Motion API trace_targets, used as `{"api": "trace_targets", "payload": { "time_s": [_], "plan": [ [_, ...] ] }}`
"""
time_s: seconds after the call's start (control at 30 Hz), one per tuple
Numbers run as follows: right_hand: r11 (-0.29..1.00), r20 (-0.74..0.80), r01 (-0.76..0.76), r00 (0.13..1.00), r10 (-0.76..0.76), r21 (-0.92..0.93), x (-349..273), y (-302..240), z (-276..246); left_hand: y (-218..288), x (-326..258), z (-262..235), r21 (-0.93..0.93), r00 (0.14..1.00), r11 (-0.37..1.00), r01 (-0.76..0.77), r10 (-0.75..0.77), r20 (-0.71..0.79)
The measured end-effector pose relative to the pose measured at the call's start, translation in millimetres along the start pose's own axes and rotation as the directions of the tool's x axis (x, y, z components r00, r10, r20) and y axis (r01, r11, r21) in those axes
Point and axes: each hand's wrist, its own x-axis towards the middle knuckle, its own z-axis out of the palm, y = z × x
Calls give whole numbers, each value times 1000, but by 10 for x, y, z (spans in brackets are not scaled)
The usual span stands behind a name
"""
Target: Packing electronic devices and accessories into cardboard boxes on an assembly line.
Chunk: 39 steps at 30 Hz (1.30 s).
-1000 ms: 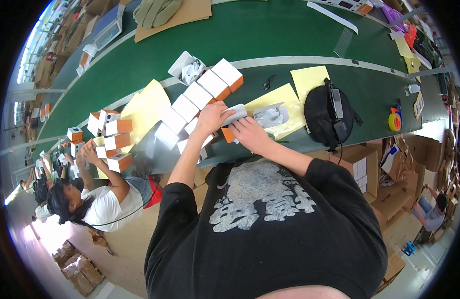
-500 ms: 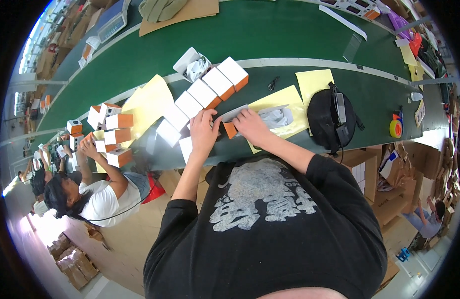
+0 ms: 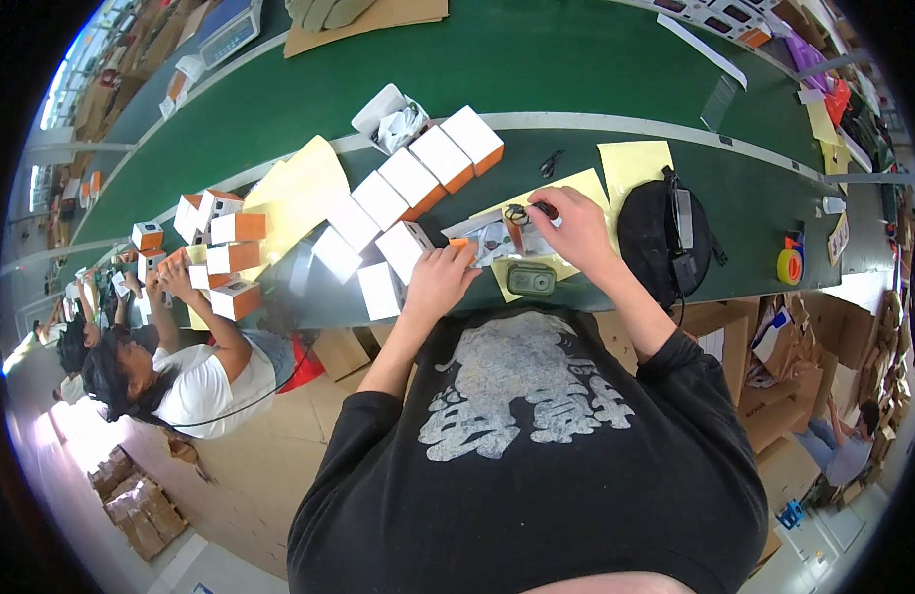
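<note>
Both hands rest on the green table (image 3: 596, 79), over a yellow sheet (image 3: 576, 188). The left hand (image 3: 440, 280) lies curled against a white-and-orange box (image 3: 406, 247), grip unclear. The right hand (image 3: 573, 230) pinches a small dark part (image 3: 545, 209). A small flat grey device (image 3: 531, 280) lies between them, nearer the right hand.

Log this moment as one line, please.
left hand: on white-and-orange box | right hand: pinching small dark part over yellow sheet | grey device: between hands on green table
</note>
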Motion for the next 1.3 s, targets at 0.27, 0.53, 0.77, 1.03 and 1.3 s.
{"api": "trace_targets", "payload": {
  "time_s": [0.27, 0.53, 0.77, 1.03, 1.3],
  "plan": [
    [994, -144, 1, 989, -17, -109, 2, 203, 133, 12, -23, -143, 136, 991, 982, 131, -129, -17],
    [877, 119, 446, 895, -431, -177, -360, 12, 393, 211, 317, 31, 350, 964, 925, 151, -216, 156],
    [878, 300, 335, 924, -236, -342, -657, 25, 717, -6, 316, -12, 274, 972, 934, 229, -233, -18],
    [928, 388, 286, 904, -180, -238, -773, 201, 642, 251, 304, 9, 338, 983, 929, 153, -178, 44],
    [976, 406, 110, 913, -24, -190, -979, 274, 444, 151, 439, 263, 517, 921, 856, 9, -208, 328]
  ]
}}
